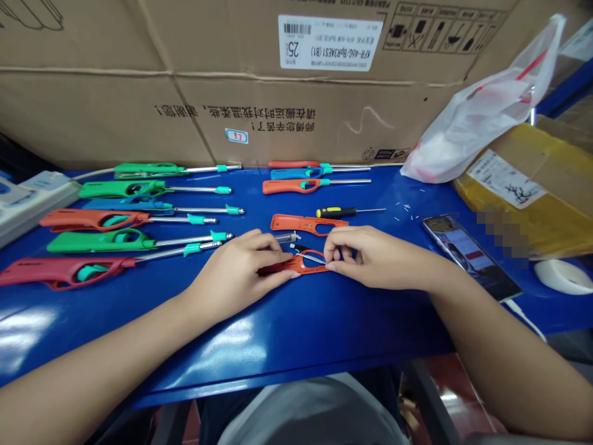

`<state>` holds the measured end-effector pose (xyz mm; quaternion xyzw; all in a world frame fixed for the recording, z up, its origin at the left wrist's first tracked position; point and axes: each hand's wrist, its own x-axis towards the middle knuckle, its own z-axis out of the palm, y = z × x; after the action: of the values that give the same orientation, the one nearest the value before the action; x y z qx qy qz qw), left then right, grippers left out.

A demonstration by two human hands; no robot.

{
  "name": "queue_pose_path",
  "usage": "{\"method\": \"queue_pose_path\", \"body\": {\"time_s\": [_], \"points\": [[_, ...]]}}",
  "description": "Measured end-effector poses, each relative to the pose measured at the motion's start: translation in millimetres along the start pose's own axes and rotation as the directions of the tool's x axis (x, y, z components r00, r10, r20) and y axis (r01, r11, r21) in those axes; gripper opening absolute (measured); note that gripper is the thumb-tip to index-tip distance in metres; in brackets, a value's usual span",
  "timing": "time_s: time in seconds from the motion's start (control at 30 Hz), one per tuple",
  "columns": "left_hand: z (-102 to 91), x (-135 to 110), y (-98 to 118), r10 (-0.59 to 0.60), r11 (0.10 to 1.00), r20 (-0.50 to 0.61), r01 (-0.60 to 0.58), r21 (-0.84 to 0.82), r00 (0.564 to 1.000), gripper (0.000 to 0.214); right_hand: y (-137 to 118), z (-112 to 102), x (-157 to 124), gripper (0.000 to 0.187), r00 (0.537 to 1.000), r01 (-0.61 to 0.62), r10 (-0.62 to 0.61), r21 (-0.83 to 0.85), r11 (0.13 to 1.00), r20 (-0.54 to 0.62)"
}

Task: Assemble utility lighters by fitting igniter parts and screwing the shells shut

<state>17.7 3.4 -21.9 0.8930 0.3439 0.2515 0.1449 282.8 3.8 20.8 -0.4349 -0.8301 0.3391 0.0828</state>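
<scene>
On the blue table, my left hand (pixel 252 262) is closed around the rear of an orange lighter shell half (pixel 306 267). My right hand (pixel 365 256) pinches at the front of the same shell, its fingertips by a thin pale wire that crosses the trigger opening. Whether the fingers grip the wire or the shell's edge cannot be made out. A small black part lies at the shell's upper edge. Just behind it is a clear tube (pixel 285 238), partly hidden by my left hand. The matching orange shell half (pixel 296 224) rests beyond, next to a yellow-and-black screwdriver (pixel 336 212).
Several long-necked lighters (pixel 106 241) lie in a column at left, near a white power strip (pixel 34 204). More lighters (pixel 291 185) sit at the back. Small pins (pixel 406 207), a phone (pixel 470 254), a plastic bag (pixel 482 111) and a white mouse (pixel 563 275) are at right. A cardboard box (pixel 250 49) stands behind.
</scene>
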Motion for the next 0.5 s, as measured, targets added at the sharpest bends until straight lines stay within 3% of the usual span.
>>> {"method": "queue_pose_path", "body": {"time_s": [0.23, 0.5], "points": [[-0.5, 0, 0, -0.001, 1.0, 0.005, 0.001, 0.02, 1.0, 0.024, 3, -3, -5, 0.027, 0.986, 0.151, -0.147, -0.039, 0.988, 0.084], [-0.7, 0, 1, 0.009, 1.0, 0.01, -0.01, 0.024, 1.0, 0.024, 0, 21, 10, 0.01, 0.99, 0.002, -0.014, -0.089, 0.996, -0.138]]}}
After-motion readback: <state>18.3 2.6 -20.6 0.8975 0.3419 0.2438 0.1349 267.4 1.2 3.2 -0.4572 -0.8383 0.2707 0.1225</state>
